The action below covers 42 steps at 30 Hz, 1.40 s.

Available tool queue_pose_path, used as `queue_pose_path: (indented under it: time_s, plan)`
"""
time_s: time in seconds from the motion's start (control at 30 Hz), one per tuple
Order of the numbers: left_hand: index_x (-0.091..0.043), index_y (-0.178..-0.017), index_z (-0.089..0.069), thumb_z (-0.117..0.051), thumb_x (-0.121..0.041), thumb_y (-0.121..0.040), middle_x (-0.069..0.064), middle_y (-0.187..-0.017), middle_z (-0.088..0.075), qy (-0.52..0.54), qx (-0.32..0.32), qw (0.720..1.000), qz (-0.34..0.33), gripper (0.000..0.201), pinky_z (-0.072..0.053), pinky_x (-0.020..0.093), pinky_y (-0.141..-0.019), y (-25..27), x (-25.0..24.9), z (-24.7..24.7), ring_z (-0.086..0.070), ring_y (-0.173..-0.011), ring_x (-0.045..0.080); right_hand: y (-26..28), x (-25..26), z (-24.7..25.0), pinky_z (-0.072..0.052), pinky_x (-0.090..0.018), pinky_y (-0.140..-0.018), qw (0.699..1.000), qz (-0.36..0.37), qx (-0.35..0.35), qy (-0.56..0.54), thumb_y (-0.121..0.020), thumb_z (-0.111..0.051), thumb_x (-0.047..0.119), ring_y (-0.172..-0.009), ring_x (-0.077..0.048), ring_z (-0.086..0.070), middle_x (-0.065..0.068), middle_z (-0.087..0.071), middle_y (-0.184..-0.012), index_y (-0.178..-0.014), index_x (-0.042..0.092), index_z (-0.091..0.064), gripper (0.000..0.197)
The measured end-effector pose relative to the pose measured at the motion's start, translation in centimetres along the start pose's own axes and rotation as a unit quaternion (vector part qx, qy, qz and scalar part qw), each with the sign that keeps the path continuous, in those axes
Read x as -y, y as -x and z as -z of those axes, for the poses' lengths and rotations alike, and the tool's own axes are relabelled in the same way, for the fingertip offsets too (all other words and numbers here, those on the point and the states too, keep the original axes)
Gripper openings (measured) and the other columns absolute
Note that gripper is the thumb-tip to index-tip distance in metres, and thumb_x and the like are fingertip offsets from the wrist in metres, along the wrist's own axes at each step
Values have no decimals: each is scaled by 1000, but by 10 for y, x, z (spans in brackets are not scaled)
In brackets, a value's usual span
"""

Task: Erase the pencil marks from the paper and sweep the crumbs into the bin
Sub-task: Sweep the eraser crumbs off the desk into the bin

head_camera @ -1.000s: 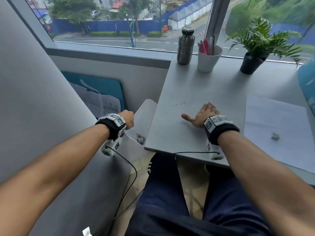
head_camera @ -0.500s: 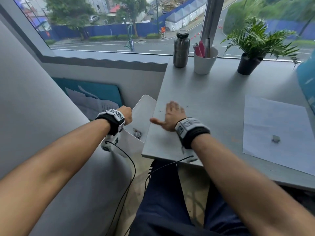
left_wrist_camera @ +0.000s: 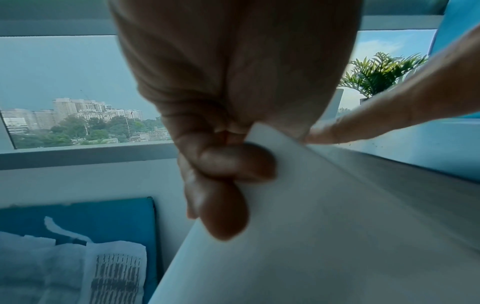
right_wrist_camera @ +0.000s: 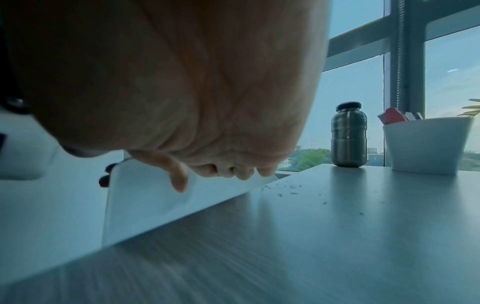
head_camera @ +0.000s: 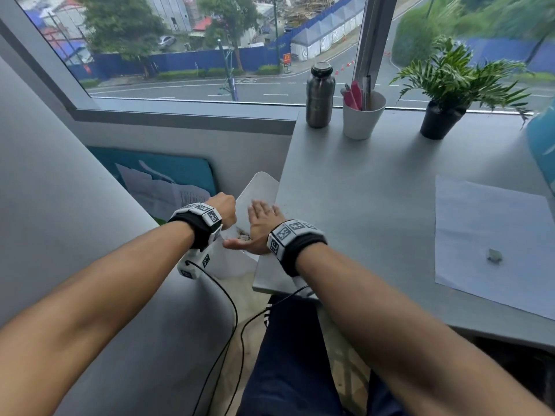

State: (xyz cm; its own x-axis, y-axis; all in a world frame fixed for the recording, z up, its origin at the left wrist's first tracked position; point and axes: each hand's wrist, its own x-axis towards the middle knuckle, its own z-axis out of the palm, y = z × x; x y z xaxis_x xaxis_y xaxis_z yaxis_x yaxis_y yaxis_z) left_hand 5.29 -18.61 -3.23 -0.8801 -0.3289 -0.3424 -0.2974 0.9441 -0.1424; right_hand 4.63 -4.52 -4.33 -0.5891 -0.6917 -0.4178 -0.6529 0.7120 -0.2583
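My left hand (head_camera: 223,212) grips the rim of a white bin (head_camera: 262,187), tilted against the left edge of the grey desk (head_camera: 360,205); the left wrist view shows my fingers (left_wrist_camera: 228,185) curled over the bin wall (left_wrist_camera: 298,226). My right hand (head_camera: 262,226) lies flat with straight fingers, reaching past the desk edge over the bin's mouth. Some scraps lie inside the bin under it. A few dark crumbs (right_wrist_camera: 291,188) still dot the desk near the edge. The white paper (head_camera: 492,244) lies on the right with a small grey eraser (head_camera: 494,255) on it.
At the back of the desk stand a steel bottle (head_camera: 319,96), a white cup of pens (head_camera: 362,115) and a potted plant (head_camera: 444,94). A grey wall (head_camera: 60,205) rises on my left. A blue cushion (head_camera: 168,175) lies beyond the bin.
My right hand swept left across the desk from its middle to the left edge and now hangs over the bin. The crumb patch went with it. My left hand kept its hold.
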Motion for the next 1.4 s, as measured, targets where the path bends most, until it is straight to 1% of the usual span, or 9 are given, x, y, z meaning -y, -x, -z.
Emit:
queue_pose_path:
  time_s: [0.17, 0.33, 0.5, 0.63, 0.77, 0.93, 1.17, 1.3, 1.4]
  plan:
    - [3, -101, -64, -48, -5, -88, 23, -111, -65, 8, 3, 1000, -6, 21, -47, 35, -70, 5, -1, 4, -63, -99, 41, 5, -52, 18, 4, -43, -121, 997, -59, -56, -2, -78, -30, 86, -150, -26, 8, -12, 11, -162, -154, 4, 5, 117]
    - [3, -101, -63, -47, -4, -88, 22, -111, -64, 8, 12, 1000, -12, 22, -44, 33, -67, 10, -5, 0, -63, -98, 41, 21, -102, 17, 6, -44, -121, 988, -152, -19, 17, -75, -28, 88, -150, -28, 13, -12, 17, -161, -153, 6, 11, 120]
    - [4, -104, -63, -49, -5, -89, 24, -112, -64, 6, 8, 1000, -3, 23, -45, 34, -70, 13, 0, 1, -63, -101, 42, 6, 0, -7, 3, -46, -122, 997, 55, 10, 60, -76, -24, 88, -151, -23, 4, -7, 5, -164, -155, 9, -1, 114]
    - [3, -105, -63, -52, -11, -92, 23, -113, -64, 6, 0, 1000, -3, 23, -48, 36, -74, 18, 1, -1, -63, -101, 41, 4, 26, -14, 2, -45, -122, 998, 52, 4, 41, -78, -27, 86, -151, -23, -1, -8, -1, -164, -155, 10, -1, 112]
    - [4, -104, -63, -47, -3, -88, 23, -113, -64, 10, 2, 1000, -3, 24, -45, 33, -70, 24, -3, -5, -63, -100, 41, 25, -39, 2, 0, -46, -121, 996, -41, -71, 32, -80, -28, 84, -150, -27, -1, -14, -2, -163, -154, 2, -5, 114]
    - [5, -103, -63, -47, -3, -87, 23, -112, -64, 8, 13, 1000, -8, 24, -47, 35, -72, 26, -4, -5, -63, -100, 41, 50, -101, 1, 4, -45, -122, 965, -258, -41, -2, -72, -23, 91, -149, -34, 9, -20, 14, -160, -152, -1, 9, 127]
    - [2, -109, -63, -48, -11, -93, 23, -116, -64, 17, -2, 1000, 1, 26, -50, 39, -84, 30, -2, -10, -62, -106, 41, 14, 32, -15, 0, -45, -122, 999, 25, -9, 24, -76, -29, 88, -151, -26, 2, -11, 2, -163, -155, 7, -1, 116]
    - [3, -111, -62, -48, -7, -92, 24, -117, -63, 14, -5, 1000, 7, 26, -49, 38, -80, 33, 0, -12, -62, -106, 41, 19, 11, -5, 1, -47, -122, 999, 2, -43, 30, -80, -26, 84, -151, -27, 4, -13, 5, -163, -154, 3, 0, 113]
    - [4, -106, -63, -47, -5, -90, 23, -114, -63, 17, 1, 1000, 3, 24, -50, 37, -77, 36, -2, -11, -63, -101, 41, 30, -43, 8, 0, -48, -121, 992, -95, -83, 29, -80, -22, 85, -150, -30, 4, -17, 5, -162, -153, -1, 1, 115]
